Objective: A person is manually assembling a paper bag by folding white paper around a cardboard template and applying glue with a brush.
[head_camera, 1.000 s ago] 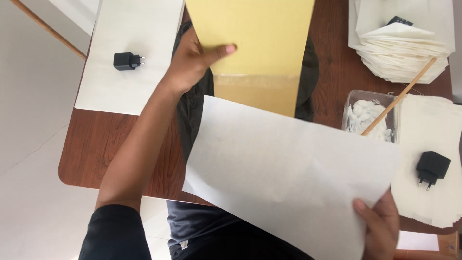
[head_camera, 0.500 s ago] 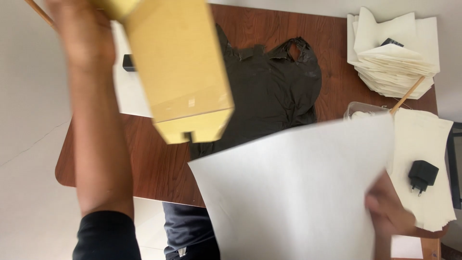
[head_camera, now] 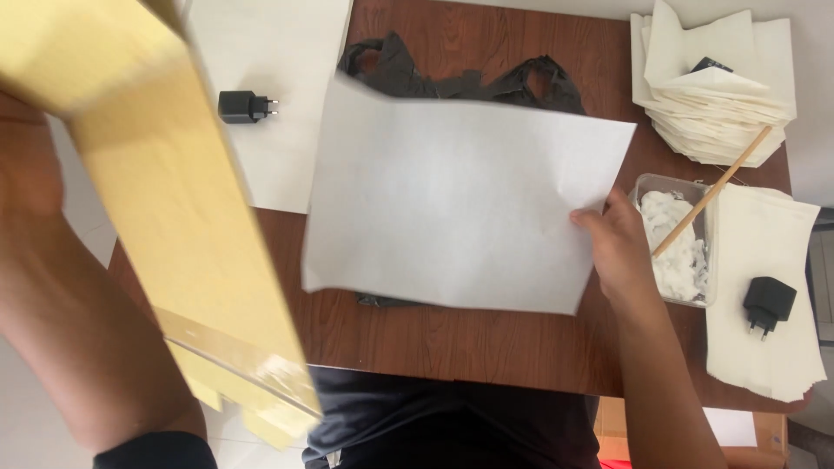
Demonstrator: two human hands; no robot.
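My right hand [head_camera: 618, 247] pinches the right edge of a large white paper sheet [head_camera: 460, 204], holding it flat over a black plastic bag [head_camera: 408, 78] on the brown wooden table [head_camera: 486, 343]. Only the bag's handles and top edge show above the sheet. My left hand [head_camera: 26, 169] is raised close to the camera at the far left, gripping a long yellow-brown paper bag [head_camera: 187, 234] that hangs tilted down toward the table's near-left corner. The hand is mostly hidden behind that bag.
A black plug adapter [head_camera: 243, 106] lies on a white sheet [head_camera: 269, 52] at the back left. A stack of folded white paper [head_camera: 721, 95] sits back right. A clear tub of white paste [head_camera: 682, 243] with a wooden stick [head_camera: 714, 191] stands right, beside another adapter [head_camera: 768, 304] on white paper [head_camera: 769, 260].
My left hand lifted the yellow-brown bag off the table and swung it left, close to the camera. My right hand moved the white sheet up from the near edge over the black bag.
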